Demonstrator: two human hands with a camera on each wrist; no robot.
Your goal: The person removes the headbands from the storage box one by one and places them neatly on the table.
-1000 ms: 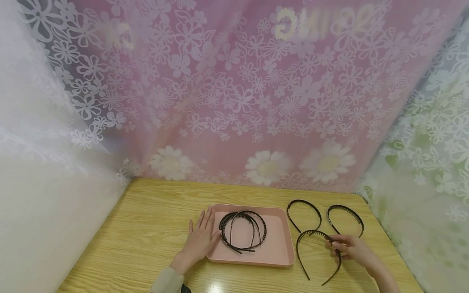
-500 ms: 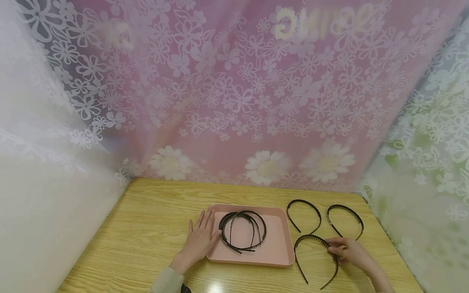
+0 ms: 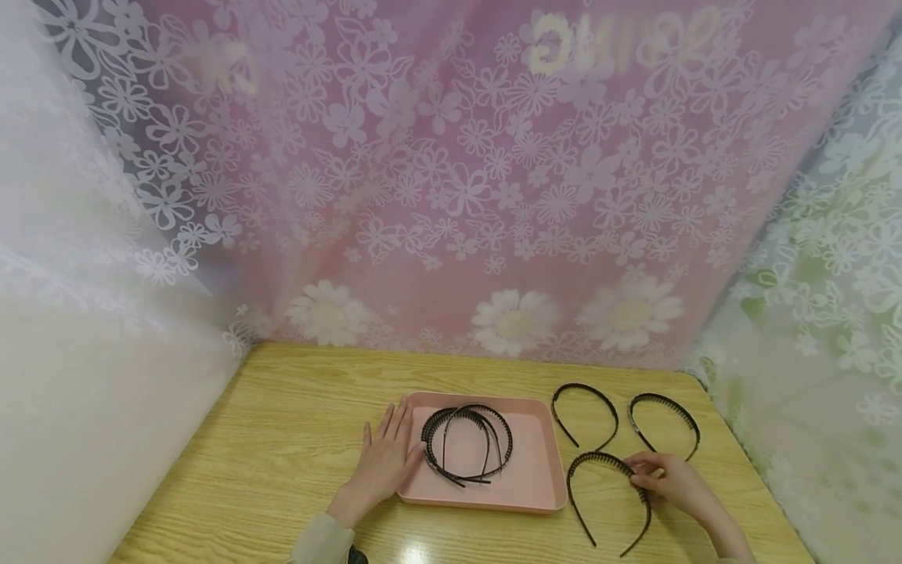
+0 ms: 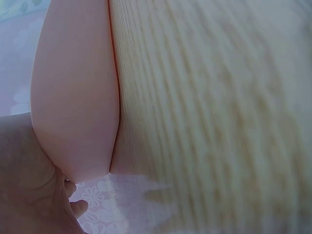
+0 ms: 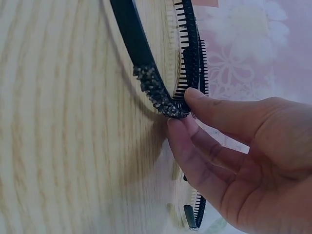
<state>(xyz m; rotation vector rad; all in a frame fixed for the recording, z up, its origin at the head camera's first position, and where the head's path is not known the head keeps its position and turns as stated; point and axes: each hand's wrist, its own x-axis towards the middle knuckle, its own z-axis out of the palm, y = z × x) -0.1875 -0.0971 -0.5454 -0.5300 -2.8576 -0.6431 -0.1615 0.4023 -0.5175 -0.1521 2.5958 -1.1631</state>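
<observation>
Hands are working well apart: right hand point(image 3: 665, 479) pinching a black headband point(image 3: 599, 455) by its right side between thumb and fingers; left hand point(image 3: 384, 462) lying, fingers extended, along the left rim of a pink tray point(image 3: 535, 462). Headband occupying the stretch between the tray's right rim and the table's right edge, arch facing the far edge, both ends pointing to the near side. Comb teeth are lining the arch; glittering dark stones point(image 5: 156, 92) are covering part of the outer face, right at the pinching fingertips. Cannot tell whether the ends are touching the wood. Just beyond, two loose headbands lying on the table point(image 3: 303, 407): one point(image 3: 581, 385) sitting near the tray's far right corner, the other point(image 3: 658, 396) closer to the table's far right corner. Tray holding a cluster of overlapping headbands point(image 3: 461, 413) in its left half, ends pointing toward the near rim. Left thumb reaching over the rim toward the cluster; contact there hard to tell. Pale sleeve point(image 3: 324, 540) covering the left forearm. Pink floral curtain point(image 3: 451, 196) hanging behind the table's far edge, whitish cloth point(image 3: 106, 376) flanking the left edge, green-and-white patterned cloth point(image 3: 810, 329) flanking the right.
</observation>
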